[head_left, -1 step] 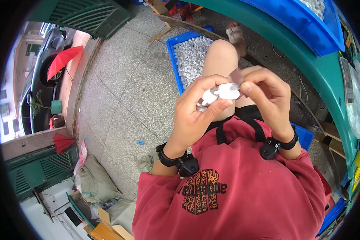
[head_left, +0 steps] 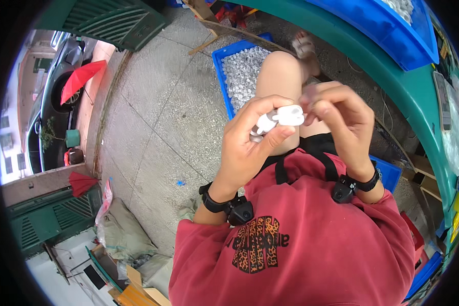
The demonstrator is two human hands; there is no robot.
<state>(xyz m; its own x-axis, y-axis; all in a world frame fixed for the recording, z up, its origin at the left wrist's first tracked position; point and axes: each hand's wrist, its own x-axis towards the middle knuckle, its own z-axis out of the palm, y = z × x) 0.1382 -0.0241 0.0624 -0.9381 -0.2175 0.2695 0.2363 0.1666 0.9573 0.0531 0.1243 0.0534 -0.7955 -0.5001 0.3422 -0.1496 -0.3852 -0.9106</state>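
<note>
A grey speckled stone floor (head_left: 163, 112) spreads under the seated person, with a curved green worktop (head_left: 392, 76) arching along the right side. On that worktop sits a large blue plastic bin (head_left: 377, 25) with pale small parts showing at its top edge. On the floor beside the bare knee stands a blue plastic crate (head_left: 219, 56) filled with small clear-white plastic pieces (head_left: 242, 71). The left hand (head_left: 250, 148) is curled tight around a small white plastic pump part (head_left: 283, 117), raised above the knee. The right hand (head_left: 341, 122) has its fingertips pinched together at the white part's right end, touching it.
</note>
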